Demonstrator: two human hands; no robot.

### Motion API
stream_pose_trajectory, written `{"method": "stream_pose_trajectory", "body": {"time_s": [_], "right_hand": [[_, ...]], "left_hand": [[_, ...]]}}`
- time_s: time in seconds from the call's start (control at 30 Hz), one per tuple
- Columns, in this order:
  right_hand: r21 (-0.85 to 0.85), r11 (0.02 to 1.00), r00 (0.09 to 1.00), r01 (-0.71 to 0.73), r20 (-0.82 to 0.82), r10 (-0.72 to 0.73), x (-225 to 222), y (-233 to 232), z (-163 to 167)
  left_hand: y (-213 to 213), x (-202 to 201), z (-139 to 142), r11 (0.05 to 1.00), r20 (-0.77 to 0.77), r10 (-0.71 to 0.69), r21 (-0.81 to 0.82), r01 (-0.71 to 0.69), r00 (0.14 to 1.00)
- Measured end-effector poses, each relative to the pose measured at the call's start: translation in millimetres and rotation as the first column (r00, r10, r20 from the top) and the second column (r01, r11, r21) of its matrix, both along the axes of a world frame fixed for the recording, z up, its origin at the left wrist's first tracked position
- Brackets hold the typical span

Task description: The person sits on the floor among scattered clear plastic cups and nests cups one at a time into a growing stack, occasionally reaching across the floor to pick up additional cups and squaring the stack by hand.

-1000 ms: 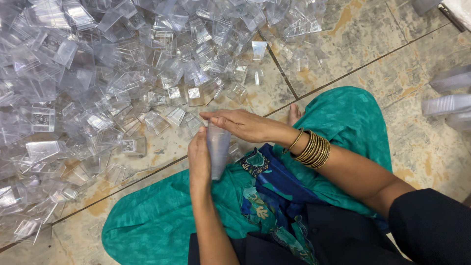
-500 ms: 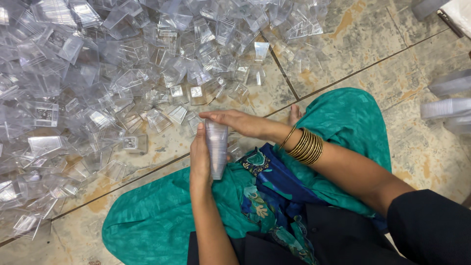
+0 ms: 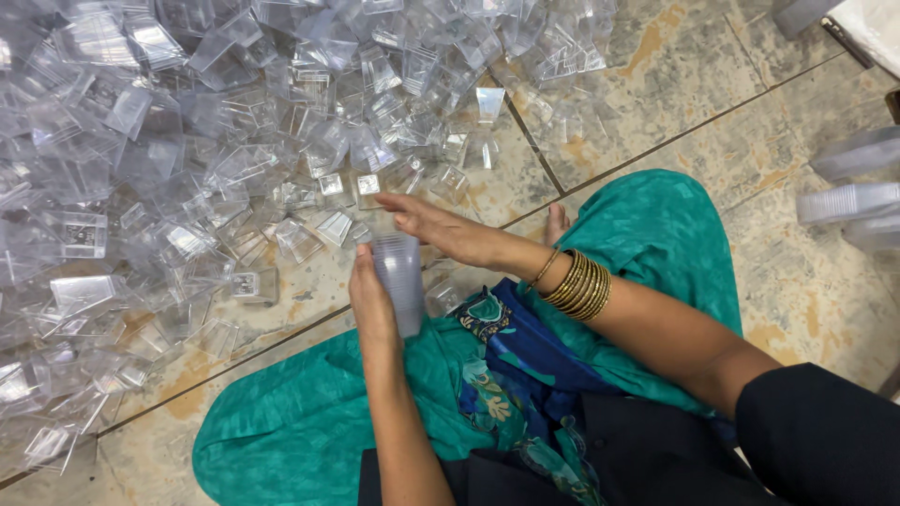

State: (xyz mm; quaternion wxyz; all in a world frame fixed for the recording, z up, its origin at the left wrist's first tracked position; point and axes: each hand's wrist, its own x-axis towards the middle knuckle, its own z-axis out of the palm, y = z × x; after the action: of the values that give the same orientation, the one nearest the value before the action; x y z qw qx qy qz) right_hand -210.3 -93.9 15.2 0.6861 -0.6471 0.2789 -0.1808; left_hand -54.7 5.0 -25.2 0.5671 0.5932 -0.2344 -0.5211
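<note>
While a nested stack of clear cups (image 3: 401,281) is gripped upright in the left hand (image 3: 370,305), just above the green cloth (image 3: 309,412) over the lap, the right hand (image 3: 441,228) is stretched flat and unclenched over the stack's top, holding nothing. Only a short stack has been gathered so far, by the look of it. Just beyond, a great heap of loose clear cups (image 3: 216,141) is spread over the tiled floor (image 3: 675,112) (still unsorted, it would seem). Finished stacks (image 3: 848,201) are laid at the far right, so most of the work appears left.
</note>
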Motion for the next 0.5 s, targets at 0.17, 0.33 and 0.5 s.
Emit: {"method": "stream_pose_trajectory", "body": {"time_s": [0.17,0.33,0.5], "right_hand": [[-0.027,1.000,1.000,0.004,-0.022,-0.004,5,-6,2],[0.209,0.971,0.981,0.118,0.127,-0.147,3,-15,-9],[0.434,0.883,0.939,0.180,0.192,-0.286,-2,-18,-15]], "left_hand": [[2,14,-1,0.997,-0.232,0.035,-0.063,-0.051,0.972],[11,19,11,0.970,-0.648,-0.103,-0.233,-0.067,0.754],[8,5,15,0.974,-0.600,-0.068,-0.214,-0.078,0.797]]}}
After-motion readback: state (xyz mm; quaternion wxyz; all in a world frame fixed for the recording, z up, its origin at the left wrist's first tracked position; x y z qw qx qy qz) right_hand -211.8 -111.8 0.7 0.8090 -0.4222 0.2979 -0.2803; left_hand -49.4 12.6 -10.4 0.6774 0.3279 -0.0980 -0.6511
